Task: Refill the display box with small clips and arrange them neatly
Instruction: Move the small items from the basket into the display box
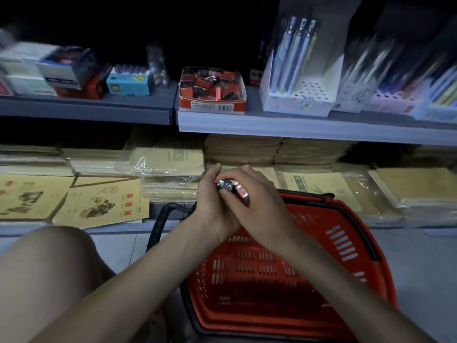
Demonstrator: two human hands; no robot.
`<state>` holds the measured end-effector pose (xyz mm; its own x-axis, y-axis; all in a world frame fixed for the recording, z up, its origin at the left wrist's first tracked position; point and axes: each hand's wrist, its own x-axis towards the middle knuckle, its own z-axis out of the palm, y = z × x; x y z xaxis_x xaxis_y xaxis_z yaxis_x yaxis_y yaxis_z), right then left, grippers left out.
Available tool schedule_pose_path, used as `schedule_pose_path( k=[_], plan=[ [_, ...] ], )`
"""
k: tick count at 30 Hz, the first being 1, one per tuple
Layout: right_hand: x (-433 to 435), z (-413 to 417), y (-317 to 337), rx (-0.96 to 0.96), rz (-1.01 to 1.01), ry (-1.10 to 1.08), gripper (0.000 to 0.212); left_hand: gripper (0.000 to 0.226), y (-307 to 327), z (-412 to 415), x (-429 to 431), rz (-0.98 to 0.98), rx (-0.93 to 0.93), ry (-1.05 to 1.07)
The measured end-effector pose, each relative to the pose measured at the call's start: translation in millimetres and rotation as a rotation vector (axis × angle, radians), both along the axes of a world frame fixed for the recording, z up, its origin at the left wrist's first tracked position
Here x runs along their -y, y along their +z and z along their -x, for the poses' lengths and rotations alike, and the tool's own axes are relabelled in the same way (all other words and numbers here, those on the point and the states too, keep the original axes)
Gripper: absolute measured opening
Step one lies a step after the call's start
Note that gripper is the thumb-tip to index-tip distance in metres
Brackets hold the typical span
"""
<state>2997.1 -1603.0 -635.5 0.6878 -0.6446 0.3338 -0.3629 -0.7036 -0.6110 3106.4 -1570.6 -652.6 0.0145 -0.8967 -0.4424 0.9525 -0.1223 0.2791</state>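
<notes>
Grey shelf (296,125) spans the frame at 12 o'clock. Red basket (321,243) on the floor at 5 o'clock. Red display box (212,105) at the shelf edge, heaped loosely with red-and-black clips (210,85). Left hand (212,201) and right hand (254,194) meet at centre over the basket's far rim, fingers of both curled round a small packet (232,188), silver and red. The box sits well apart, at 12 o'clock from the packet.
</notes>
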Motion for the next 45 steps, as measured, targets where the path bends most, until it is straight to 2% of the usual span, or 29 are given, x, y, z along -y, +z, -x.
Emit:
schedule_pose_path(
  k=[6,10,13,15,18,22,24,28,31,35,37,39,41,43,45],
  plan=[
    [-4.3,-28.4,28.3,0.122,-0.051,-0.002,0.015,0.023,27.8,-14.4,6.7,-0.045,-0.093,0.152],
    [-0.7,-49.7,35.8,0.277,-0.293,0.013,0.011,0.036,50.4,-29.2,2.4,-0.022,-0.149,0.295],
    [-3.0,-68.1,46.0,0.420,-0.340,0.079,0.015,0.044,61.7,-43.8,1.9,-0.042,-0.186,0.366],
    [-5.7,-80.8,56.3,0.483,-0.272,0.066,0.016,0.039,65.6,-52.5,3.7,-0.037,-0.182,0.386],
    [2.7,-95.7,74.8,0.505,-0.083,-0.041,0.019,0.048,65.3,-65.4,8.3,-0.078,-0.172,0.407],
    [49.4,-117.0,101.1,0.409,0.105,-0.180,0.020,0.039,64.8,-84.1,12.4,-0.127,-0.220,0.482],
    [73.4,-134.1,113.5,0.299,0.211,-0.255,0.018,0.036,68.2,-88.5,9.7,-0.114,-0.208,0.449],
    [101.4,-165.2,122.9,-0.081,0.545,-0.304,0.017,0.037,70.4,-91.5,6.1,-0.096,-0.053,0.402],
    [104.0,-171.6,123.8,-0.326,0.558,-0.266,0.019,0.041,74.4,-90.9,6.7,-0.077,0.086,0.402],
    [100.6,-157.5,121.7,-0.399,0.498,-0.203,0.027,0.058,74.3,-91.4,9.3,-0.084,0.296,0.433],
    [94.0,-144.7,121.0,-0.337,0.507,-0.188,0.030,0.062,76.4,-90.3,9.4,-0.066,0.398,0.429],
    [80.2,-131.5,123.7,-0.167,0.397,-0.185,0.025,0.063,77.9,-88.8,9.5,-0.042,0.506,0.426],
    [63.9,-118.8,125.5,-0.057,0.114,-0.127,0.019,0.067,78.5,-86.5,10.6,-0.043,0.725,0.456],
    [50.9,-107.6,122.5,-0.080,-0.145,-0.017,0.019,0.075,78.5,-82.8,11.4,-0.065,0.987,0.501],
    [48.2,-97.5,117.5,-0.117,-0.221,0.011,0.022,0.077,79.5,-78.2,11.9,-0.046,1.108,0.514]
  ],
)
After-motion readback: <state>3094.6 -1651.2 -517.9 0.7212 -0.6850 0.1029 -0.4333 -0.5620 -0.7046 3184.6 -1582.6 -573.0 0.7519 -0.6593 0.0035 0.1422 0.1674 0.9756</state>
